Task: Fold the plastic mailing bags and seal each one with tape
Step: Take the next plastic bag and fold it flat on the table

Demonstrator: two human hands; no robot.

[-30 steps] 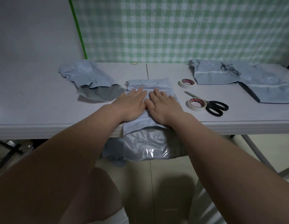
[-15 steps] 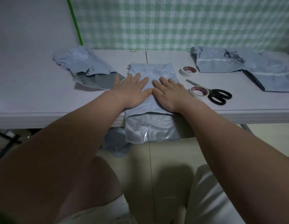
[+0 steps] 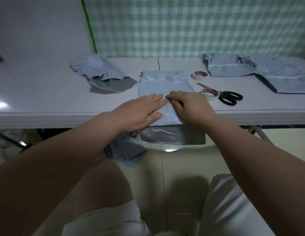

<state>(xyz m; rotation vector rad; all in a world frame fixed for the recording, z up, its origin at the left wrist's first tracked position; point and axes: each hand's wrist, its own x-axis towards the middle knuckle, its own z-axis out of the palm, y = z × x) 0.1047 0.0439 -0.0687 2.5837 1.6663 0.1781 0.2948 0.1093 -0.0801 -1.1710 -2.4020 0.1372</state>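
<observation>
Two hands lay on one grey mailing bag (image 3: 162, 82) at the front of the white bench (image 3: 46, 99) in the head view. That bag ran from mid-bench toward the person, and its near end hung over the front edge, darker and shinier there. The left hand (image 3: 139, 111) pressed flat on the bag's left half, fingers stretched out and together, palm down. The right hand (image 3: 189, 106) sat just beside it with fingers curled, their tips pinching a crease in the plastic near the bag's midline; the two hands' fingertips touched or nearly touched there.

To the right of the bag, a roll of tape (image 3: 210, 94) lay flat just beside the right hand, resting against black-handled scissors (image 3: 230, 97). A second roll (image 3: 199, 75) lay further back, apart from the first. Behind and to the right, more bags (image 3: 250, 70) lay in a loose spread. A crumpled bag (image 3: 104, 74) sat to the left, apart from the flat one. Below the bench edge, another piece of grey plastic (image 3: 126, 149) hung or lay near the person's left knee; which, I could not tell.
</observation>
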